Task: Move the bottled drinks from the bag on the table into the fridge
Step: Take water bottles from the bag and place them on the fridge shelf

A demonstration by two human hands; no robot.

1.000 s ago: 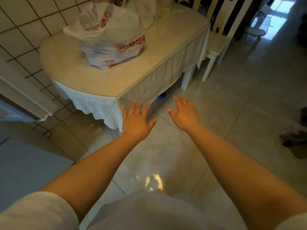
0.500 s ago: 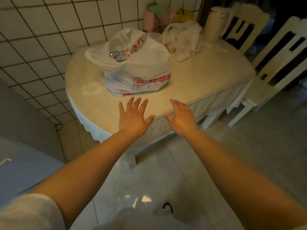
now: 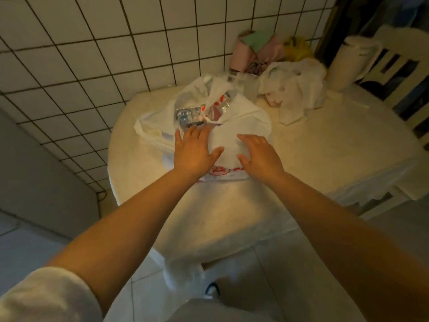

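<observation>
While nothing is gripped: both hands are spread flat
Left hand [image 3: 193,152]: fingers straight, laid on the bag [image 3: 246,123]
Right hand [image 3: 260,156]: fingers loose, over the bag
Bottles [image 3: 188,116]: seen inside the bag on the table [image 3: 325,145]

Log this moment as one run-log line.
phase: reach into bag | left hand: open, at mouth of white bag | right hand: open, over bag | bottles: inside bag | bag: on table | fridge: unseen

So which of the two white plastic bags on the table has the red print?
The big bag under both hands, near the table's front edge; bottles show through its open top. The smaller crumpled bag behind it looks plain.
</observation>
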